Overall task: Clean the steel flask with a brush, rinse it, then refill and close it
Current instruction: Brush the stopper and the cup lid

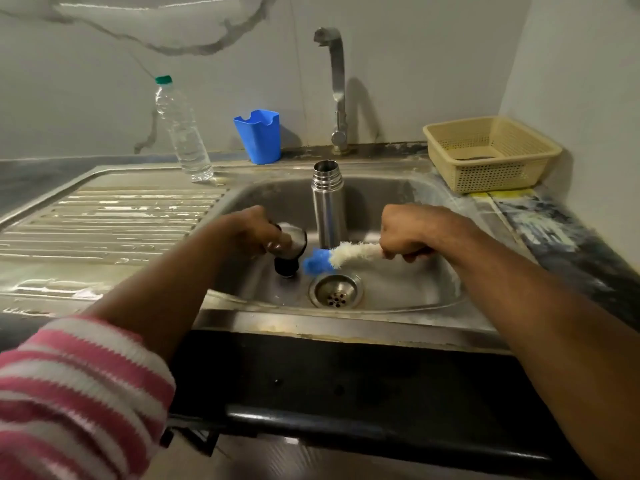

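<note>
The steel flask (328, 202) stands upright and uncapped in the sink basin (408, 292), below the tap (337, 88). My left hand (252, 232) grips the flask's cap (292, 249), steel on top with a black stopper pointing down, over the basin's left side. My right hand (407, 233) grips the handle of a bottle brush (341, 256); its white bristles and blue tip point left toward the cap, just above the drain (336, 291). The brush tip is a short gap from the cap's stopper.
A clear plastic water bottle (181, 129) with a green cap stands at the back left beside a blue plastic holder (259, 135). A beige perforated basket (491, 154) sits on the counter at the right. The ribbed draining board (104, 223) lies to the left.
</note>
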